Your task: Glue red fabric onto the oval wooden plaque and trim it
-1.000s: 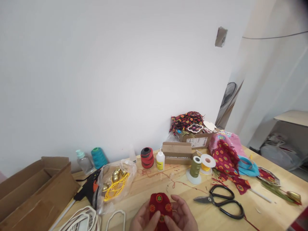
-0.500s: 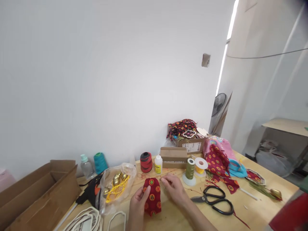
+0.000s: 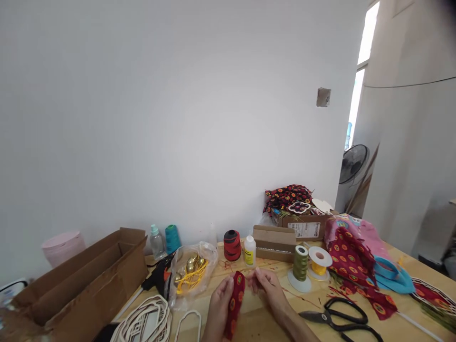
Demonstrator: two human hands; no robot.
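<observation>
My left hand (image 3: 221,304) is closed on a piece of dark red fabric (image 3: 235,301) printed with orange and green round motifs. The fabric stands upright and is turned partly side-on, so only a narrow strip of its print shows. Close to the fabric's upper right edge, the fingers of my right hand (image 3: 270,290) are pinched together; whatever they hold is too small to make out. Beyond my hands stand a white glue bottle (image 3: 250,251) with a yellow label and a red and black thread spool (image 3: 232,246). Black-handled scissors (image 3: 335,316) lie right of my right forearm.
At left stand an open cardboard box (image 3: 89,294), a plastic bag of golden bells (image 3: 194,270) and a stack of white frames (image 3: 144,323). To the right are a green thread cone (image 3: 300,263), a yellow ribbon spool (image 3: 319,262) and more red fabric (image 3: 351,259).
The view has swung left, so things on the table appear farther right. The fabric has turned from facing me to nearly edge-on. My right hand's fingers stay pinched beside it.
</observation>
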